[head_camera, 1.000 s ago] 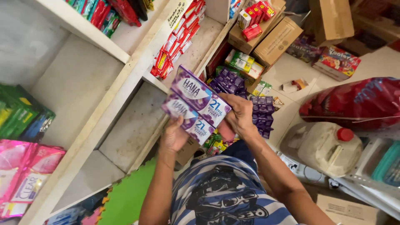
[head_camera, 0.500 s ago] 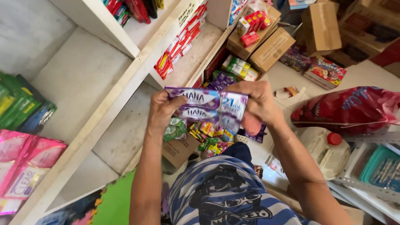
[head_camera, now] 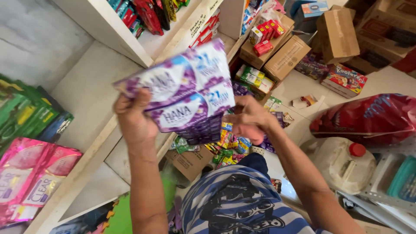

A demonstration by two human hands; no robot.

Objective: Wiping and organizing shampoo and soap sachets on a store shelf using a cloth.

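The left hand (head_camera: pixel 134 123) clenches a stack of purple-and-white sachet strips (head_camera: pixel 184 93) from beneath, fanning them flat at 12 o'clock above the white shelf (head_camera: pixel 86 164). The right hand (head_camera: pixel 249 119) pinches their lower edge, steadying the floppy packs.
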